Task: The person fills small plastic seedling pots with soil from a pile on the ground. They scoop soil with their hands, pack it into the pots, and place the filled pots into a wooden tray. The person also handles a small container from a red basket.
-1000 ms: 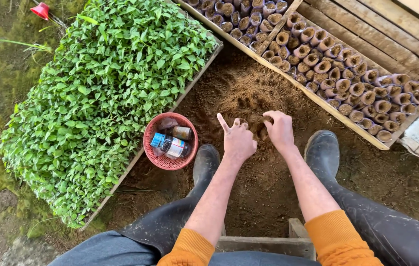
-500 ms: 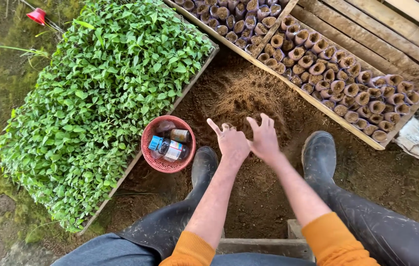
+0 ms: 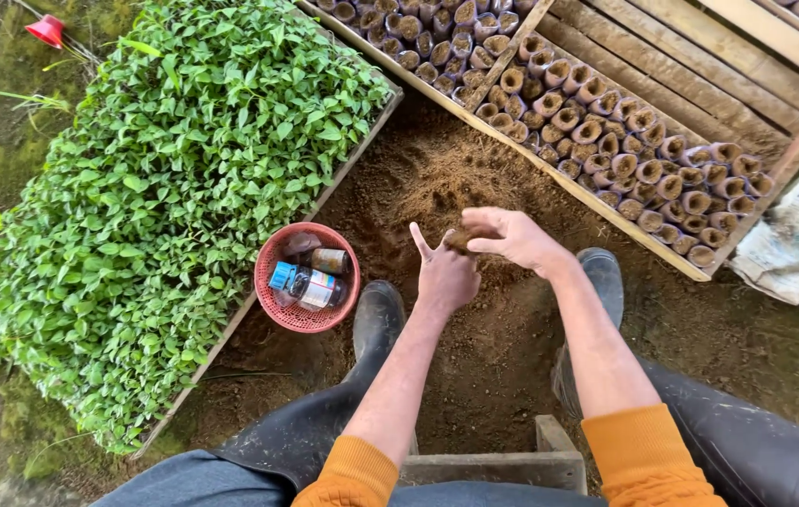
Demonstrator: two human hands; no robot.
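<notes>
Loose brown soil (image 3: 475,178) is filling the middle of the frame, heaped between two wooden frames so that it is lying within easy reach of both hands. At the centre, the left hand (image 3: 444,272) is lifting off the ground with its forefinger pointing up and the other fingers curling around a small soil-filled tube (image 3: 459,240). The right hand (image 3: 512,237) is coming across from the right, its thumb and fingers pinching together at the top of that same tube, seemingly pressing or topping up the soil inside. Both hands are meeting just above the heap, so spilled soil is falling back onto it.

Toward the upper right, a wooden tray (image 3: 597,192) is holding rows of already filled tubes (image 3: 625,141) standing upright and packed tightly together, which is keeping them from toppling. Across the left of the frame, a bed of green seedlings (image 3: 165,188) is growing densely inside its own wooden border. Just beside it, at the centre left, a red basket (image 3: 273,310) is sitting on the ground with small bottles (image 3: 310,282) lying inside it, near the left hand. Dark rubber boots (image 3: 376,319) are planted either side of the working spot, and a wooden stool edge (image 3: 493,465) is showing at the bottom. A crumpled sack (image 3: 798,249) is lying at the right edge.
</notes>
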